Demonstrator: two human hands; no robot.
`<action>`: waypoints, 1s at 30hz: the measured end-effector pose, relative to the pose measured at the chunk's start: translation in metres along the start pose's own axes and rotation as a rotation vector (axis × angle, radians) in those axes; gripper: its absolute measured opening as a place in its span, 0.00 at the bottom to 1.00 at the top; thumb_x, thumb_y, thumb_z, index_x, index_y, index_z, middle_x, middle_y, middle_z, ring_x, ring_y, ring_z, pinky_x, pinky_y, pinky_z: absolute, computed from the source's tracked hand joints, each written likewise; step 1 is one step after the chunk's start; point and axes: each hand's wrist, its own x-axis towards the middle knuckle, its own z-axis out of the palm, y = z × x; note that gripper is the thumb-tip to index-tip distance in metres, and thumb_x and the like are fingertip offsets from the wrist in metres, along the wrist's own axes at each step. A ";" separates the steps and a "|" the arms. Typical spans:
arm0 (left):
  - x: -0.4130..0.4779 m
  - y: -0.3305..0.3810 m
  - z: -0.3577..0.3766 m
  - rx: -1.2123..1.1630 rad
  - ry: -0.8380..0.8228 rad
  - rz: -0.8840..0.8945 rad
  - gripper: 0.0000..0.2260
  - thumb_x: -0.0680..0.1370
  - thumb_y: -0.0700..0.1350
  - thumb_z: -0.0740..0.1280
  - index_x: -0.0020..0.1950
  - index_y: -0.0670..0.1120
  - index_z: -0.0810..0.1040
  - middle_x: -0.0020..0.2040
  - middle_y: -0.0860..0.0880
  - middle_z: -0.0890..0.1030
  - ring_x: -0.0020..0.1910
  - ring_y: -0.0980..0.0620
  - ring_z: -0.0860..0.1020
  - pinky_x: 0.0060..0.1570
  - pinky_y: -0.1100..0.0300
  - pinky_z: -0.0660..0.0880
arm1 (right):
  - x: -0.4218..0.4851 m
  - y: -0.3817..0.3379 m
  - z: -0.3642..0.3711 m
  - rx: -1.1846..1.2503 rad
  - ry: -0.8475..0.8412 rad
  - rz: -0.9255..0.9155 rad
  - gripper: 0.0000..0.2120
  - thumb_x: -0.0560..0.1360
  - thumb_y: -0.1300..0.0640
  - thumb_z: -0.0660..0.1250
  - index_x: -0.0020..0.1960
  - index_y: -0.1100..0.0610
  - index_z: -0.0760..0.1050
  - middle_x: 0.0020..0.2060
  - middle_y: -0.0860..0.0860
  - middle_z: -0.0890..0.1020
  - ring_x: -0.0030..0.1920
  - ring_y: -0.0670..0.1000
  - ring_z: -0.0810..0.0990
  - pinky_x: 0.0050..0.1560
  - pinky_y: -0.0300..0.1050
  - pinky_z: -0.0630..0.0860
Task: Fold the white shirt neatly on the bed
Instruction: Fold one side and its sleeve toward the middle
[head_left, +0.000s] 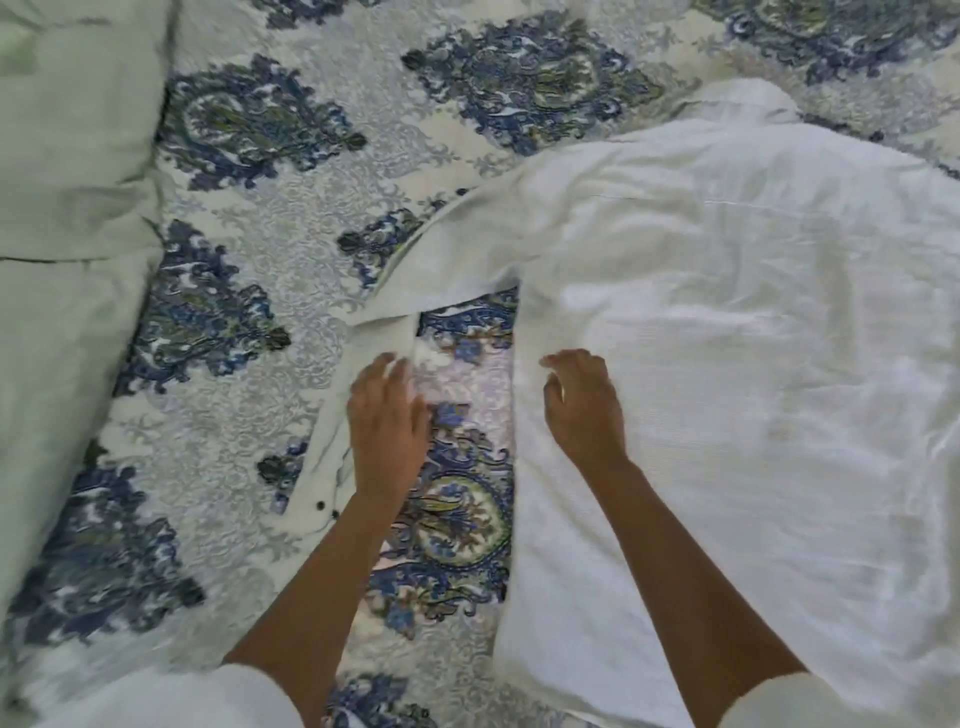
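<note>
The white shirt (727, 322) lies spread on the bed's paisley quilt (291, 218), filling the right half of the view. Its long axis runs near to far: the collar (748, 101) points to the far side and the hem comes down toward you at the near right. The shirt's sleeve (431, 260) leaves the shoulder toward the left, then bends and runs back toward the near side, ending in a cuff (311, 493) with small dark buttons. Sleeve and body are apart here, with a strip of patterned quilt showing between them.

Your left hand (387, 431) rests on the bent part of the sleeve, just beyond the cuff. Its grip is open, the fingers fairly straight and laid over the cloth. Your right hand (582, 405) sits on the left edge of the shirt's body. Its fingers are loosely bent with the tips on the fabric — a slack grip, not clamped round anything.

A pale green pillow (67, 171) lies along the left side of the bed, well apart from the shirt.
</note>
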 end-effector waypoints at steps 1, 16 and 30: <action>-0.009 -0.024 -0.007 0.007 0.001 -0.178 0.21 0.74 0.43 0.68 0.65 0.37 0.70 0.64 0.37 0.71 0.63 0.37 0.68 0.60 0.44 0.68 | -0.001 -0.017 0.009 0.048 -0.056 0.015 0.14 0.75 0.63 0.57 0.56 0.61 0.77 0.54 0.58 0.78 0.57 0.59 0.75 0.51 0.52 0.75; 0.053 -0.135 -0.161 -0.729 -0.253 -0.481 0.04 0.78 0.42 0.65 0.44 0.43 0.72 0.39 0.46 0.78 0.27 0.57 0.76 0.23 0.67 0.71 | 0.072 -0.114 0.060 0.702 -0.202 0.700 0.11 0.74 0.63 0.59 0.33 0.57 0.71 0.34 0.56 0.77 0.27 0.50 0.75 0.27 0.39 0.68; 0.199 -0.253 -0.160 -0.069 -0.411 -0.343 0.08 0.75 0.40 0.67 0.52 0.38 0.79 0.52 0.37 0.79 0.50 0.42 0.75 0.46 0.57 0.67 | 0.138 -0.118 0.063 0.098 -0.197 0.350 0.11 0.76 0.59 0.57 0.53 0.62 0.74 0.46 0.57 0.79 0.47 0.57 0.75 0.44 0.46 0.68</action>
